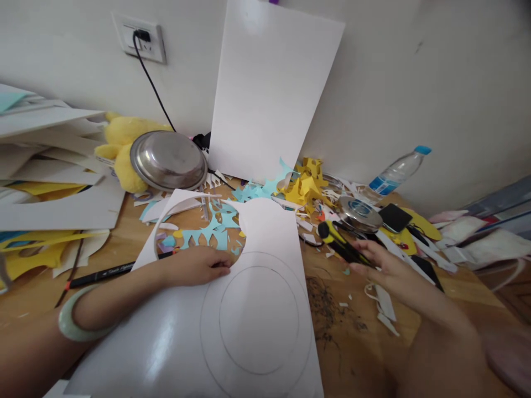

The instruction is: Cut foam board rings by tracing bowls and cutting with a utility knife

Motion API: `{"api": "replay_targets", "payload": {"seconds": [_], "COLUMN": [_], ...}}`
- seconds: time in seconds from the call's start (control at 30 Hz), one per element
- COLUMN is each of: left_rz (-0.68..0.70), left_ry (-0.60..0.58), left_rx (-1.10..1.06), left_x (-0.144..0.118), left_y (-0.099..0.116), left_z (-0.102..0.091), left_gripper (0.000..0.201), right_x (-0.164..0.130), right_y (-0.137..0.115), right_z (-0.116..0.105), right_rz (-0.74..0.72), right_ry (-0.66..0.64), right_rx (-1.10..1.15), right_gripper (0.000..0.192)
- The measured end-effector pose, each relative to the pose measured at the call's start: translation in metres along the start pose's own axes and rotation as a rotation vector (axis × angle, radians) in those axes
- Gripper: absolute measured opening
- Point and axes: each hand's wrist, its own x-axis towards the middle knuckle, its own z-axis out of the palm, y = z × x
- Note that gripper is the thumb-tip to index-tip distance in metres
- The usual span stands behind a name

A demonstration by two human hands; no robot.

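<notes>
A large white board (265,320) lies in front of me, with two pencilled circles, one inside the other, on its near half. Its far part has a big rounded opening, bordered on the left by a thin curved strip. At the lower edge of that opening my left hand (207,265) presses on the board, fingers curled closed over it. In my right hand (375,260) is a yellow and black utility knife (340,243), raised to the right of the board and apart from it. The blade cannot be made out.
Blue scraps (211,229) and yellow scraps (307,182) litter the wooden table. A metal bowl (170,157) leans on a yellow plush toy (124,138). Another white sheet (274,94) stands against the wall. A bottle (394,174), round tin (360,213) and black marker (105,273) lie around.
</notes>
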Motion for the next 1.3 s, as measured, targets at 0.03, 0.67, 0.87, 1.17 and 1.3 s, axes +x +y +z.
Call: {"api": "replay_targets", "payload": {"seconds": [0.03,0.67,0.87,1.17,1.3], "left_rz": [0.000,0.025,0.035,0.037,0.038], "left_ry": [-0.001,0.022,0.011,0.013,0.005], "left_rx": [0.009,0.080,0.102,0.100,0.101], "left_x": [0.000,0.002,0.003,0.002,0.002], "left_y": [0.000,-0.006,-0.006,-0.007,-0.006], "left_z": [0.000,0.005,0.006,0.005,0.004], "left_gripper": [0.024,0.022,0.020,0.020,0.021], "right_x": [0.001,0.031,0.025,0.026,0.026], "right_y": [-0.010,-0.095,-0.099,-0.096,-0.095], "right_z": [0.002,0.152,0.156,0.158,0.158], "right_rz": [-0.006,0.179,0.091,0.060,0.071], "right_ry": [-0.033,-0.051,-0.031,0.020,0.024], "right_rx": [0.181,1.333,1.187,1.186,1.187], "right_gripper": [0.039,0.030,0.033,0.033,0.033]}}
